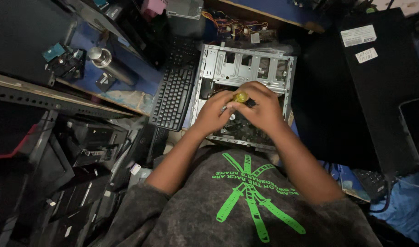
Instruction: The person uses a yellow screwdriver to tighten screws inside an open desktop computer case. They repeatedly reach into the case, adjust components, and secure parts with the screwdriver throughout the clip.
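At the centre of the frame, an opened grey metal computer case point(246, 68) lies flat with its side panel off and its interior exposed. Both hands work together over its lower half. The right hand point(262, 107) is closed around a screwdriver with a yellow handle point(240, 96), the handle end showing between the thumbs; the left hand point(214, 112) is curled against it, fingers steadying the shaft, the two hands pressed close. The tip of the tool is hidden, so the fastener it addresses cannot be determined. Judged from the layout, the case is already open and the drive bays at its upper edge appear empty, while dark internal parts remain under the hands; work inside is in progress, not finished. A bundle of coloured wires point(234, 25) lies just above the case. A black keyboard point(175, 87) lies beside the case on the left. At upper right, a black tower unit point(378, 82) carries two white rectangular labels point(358, 35), one larger above one smaller. At upper left, a metal-capped flask point(111, 64) lies on a blue surface point(147, 75).
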